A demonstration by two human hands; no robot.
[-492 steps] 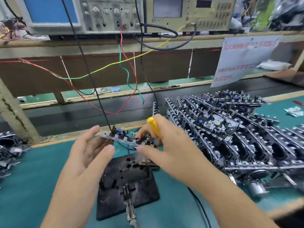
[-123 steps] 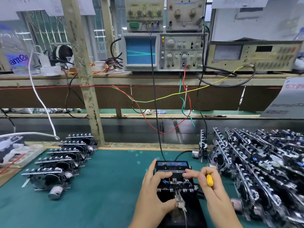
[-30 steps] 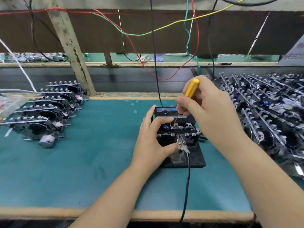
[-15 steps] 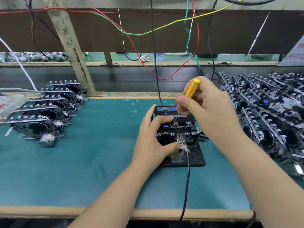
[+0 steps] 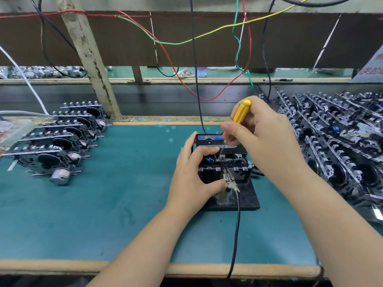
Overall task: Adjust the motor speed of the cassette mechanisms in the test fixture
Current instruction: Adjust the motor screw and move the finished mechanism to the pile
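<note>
1. I see the black test fixture (image 5: 248,200) sitting on the green table (image 5: 103,204), right of the middle and nearer the far edge than the near one.
2. A cassette mechanism (image 5: 226,162) lies seated in the fixture, with a cassette (image 5: 209,139) at its far end.
3. My left hand (image 5: 191,179) is wrapped around the mechanism's left side, fingers curled over the top and thumb pressed at the near side beside a metal clip (image 5: 229,180).
4. A dark cable (image 5: 236,235) runs from that clip over the near edge of the table.
5. My right hand (image 5: 263,139) is closed on a yellow-handled screwdriver (image 5: 241,111), held tilted, its thin shaft angled down to the top of the mechanism; I cannot tell whether the tip is seated in anything.
6. A row of mechanisms (image 5: 60,141) stands towards the far left corner, well apart from the fixture.
7. A large pile of mechanisms (image 5: 339,146) fills the right side, just beside my right wrist.
8. Coloured wires (image 5: 207,34) hang behind the far edge.
</note>
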